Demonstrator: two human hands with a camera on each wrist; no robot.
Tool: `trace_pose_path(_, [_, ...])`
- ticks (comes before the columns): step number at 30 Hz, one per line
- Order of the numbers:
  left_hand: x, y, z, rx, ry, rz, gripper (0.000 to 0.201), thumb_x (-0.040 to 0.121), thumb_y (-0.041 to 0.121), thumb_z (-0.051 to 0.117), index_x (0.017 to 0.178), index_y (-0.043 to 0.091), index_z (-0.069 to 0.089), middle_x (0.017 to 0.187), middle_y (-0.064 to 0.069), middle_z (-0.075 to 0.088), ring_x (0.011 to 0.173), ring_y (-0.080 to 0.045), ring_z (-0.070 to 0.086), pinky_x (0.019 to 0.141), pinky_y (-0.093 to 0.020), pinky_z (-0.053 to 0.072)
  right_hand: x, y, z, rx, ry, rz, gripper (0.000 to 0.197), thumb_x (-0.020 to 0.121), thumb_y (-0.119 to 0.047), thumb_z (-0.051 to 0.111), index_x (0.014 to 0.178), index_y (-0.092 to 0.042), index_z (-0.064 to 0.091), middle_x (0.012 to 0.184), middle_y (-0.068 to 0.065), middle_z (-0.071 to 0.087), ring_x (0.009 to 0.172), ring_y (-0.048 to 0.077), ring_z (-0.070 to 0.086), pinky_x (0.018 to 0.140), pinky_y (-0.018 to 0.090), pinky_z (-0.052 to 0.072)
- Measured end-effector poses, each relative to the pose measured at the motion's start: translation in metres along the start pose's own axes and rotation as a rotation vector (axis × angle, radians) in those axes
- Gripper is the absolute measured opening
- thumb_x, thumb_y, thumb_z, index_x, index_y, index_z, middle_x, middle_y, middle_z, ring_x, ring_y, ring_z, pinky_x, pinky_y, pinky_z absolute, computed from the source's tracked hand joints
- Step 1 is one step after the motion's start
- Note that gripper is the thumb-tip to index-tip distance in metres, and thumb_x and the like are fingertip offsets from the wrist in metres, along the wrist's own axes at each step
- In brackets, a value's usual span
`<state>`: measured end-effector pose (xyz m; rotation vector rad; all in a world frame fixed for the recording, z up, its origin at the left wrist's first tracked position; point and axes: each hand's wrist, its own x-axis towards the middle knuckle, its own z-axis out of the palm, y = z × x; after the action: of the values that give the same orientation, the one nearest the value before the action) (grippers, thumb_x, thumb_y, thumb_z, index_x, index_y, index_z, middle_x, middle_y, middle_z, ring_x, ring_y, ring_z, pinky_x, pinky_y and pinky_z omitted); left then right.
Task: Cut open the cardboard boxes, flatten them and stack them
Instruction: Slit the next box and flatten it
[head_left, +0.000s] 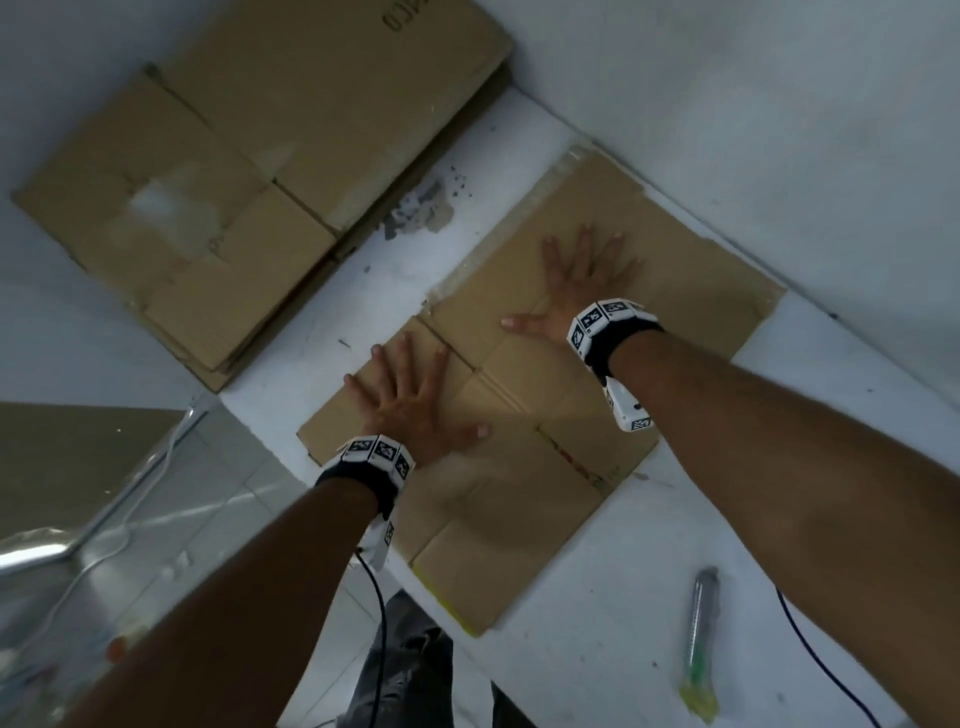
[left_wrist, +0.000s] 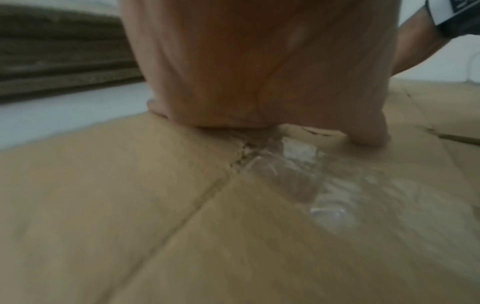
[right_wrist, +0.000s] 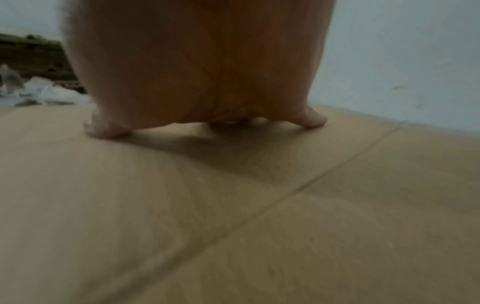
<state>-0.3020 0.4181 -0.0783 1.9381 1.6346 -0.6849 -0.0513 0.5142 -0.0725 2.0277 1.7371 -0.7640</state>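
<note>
1. Your flattened box (head_left: 524, 452) lies brown and creased on the white counter (head_left: 675, 623), clear tape at its seams.
2. Your left hand (head_left: 415, 400) and right hand (head_left: 582, 286) press it, fingers spread flat, holding nothing.
3. The stack (head_left: 218, 208) sits nearby, to the left.

surface: white table (head_left: 597, 649), scuffed | wall: white (head_left: 779, 104) | floor: glossy grey tiles (head_left: 156, 519)

Matt brown cardboard box (head_left: 519, 467) bears crinkled glossy clear tape (left_wrist: 293, 176); the bench (head_left: 597, 649) is scuffed white paint, and the cutter (head_left: 701, 639) looks plastic.
</note>
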Motion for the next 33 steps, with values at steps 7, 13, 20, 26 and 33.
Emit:
trace_pose_path(7, [0.000,-0.018,-0.051,-0.250,0.186,-0.287,0.113,0.070,0.081,0.069,0.153,0.016,0.027,0.151,-0.014,0.038,0.133,-0.039,0.043,0.108,-0.057,0.038,-0.101,0.039,0.015,0.529,0.177,0.454,0.104,0.087,-0.060,0.066,0.161,-0.023,0.003,0.166,0.016,0.007,0.149,0.044,0.017,0.118,0.059,0.024])
trace_pose_path(13, [-0.035,-0.007,-0.071,-0.323,0.216,-0.005,0.056,0.093,0.058,0.063,0.119,0.010,0.049,0.112,-0.015,0.064,0.106,-0.040,0.063,0.081,-0.044,0.050,-0.185,0.039,0.106,1.159,0.185,0.835,0.097,0.086,-0.056,0.066,0.157,-0.010,0.018,0.157,0.020,0.026,0.137,0.041,0.039,0.109,0.049,0.039])
trace_pose_path(20, [-0.142,-0.009,-0.122,-0.320,0.494,0.249,0.033,0.097,0.053,0.058,0.101,0.023,0.047,0.074,0.003,0.059,0.067,-0.023,0.059,0.060,-0.040,0.046,-0.191,0.032,0.092,1.584,0.212,0.726,0.097,0.078,-0.066,0.071,0.151,-0.010,0.040,0.154,0.012,0.044,0.134,0.036,0.048,0.113,0.048,0.040])
trace_pose_path(26, [-0.156,-0.083,-0.194,-0.513,0.571,0.209,0.029,0.086,0.041,0.064,0.101,0.019,0.054,0.075,0.001,0.060,0.066,-0.015,0.056,0.057,-0.033,0.042,-0.182,-0.028,0.036,1.938,0.164,0.420,0.036,0.093,-0.028,0.070,0.125,-0.016,0.061,0.119,0.002,0.064,0.105,0.030,0.062,0.081,0.043,0.062])
trace_pose_path(33, [-0.073,-0.214,-0.303,-0.473,0.743,0.026,0.066,0.078,0.052,0.058,0.131,0.014,0.055,0.111,-0.017,0.067,0.103,-0.040,0.062,0.089,-0.048,0.050,-0.102,-0.171,-0.073,1.853,0.280,0.194,0.045,0.081,-0.022,0.060,0.125,-0.027,0.058,0.117,0.005,0.068,0.104,0.031,0.065,0.095,0.053,0.056])
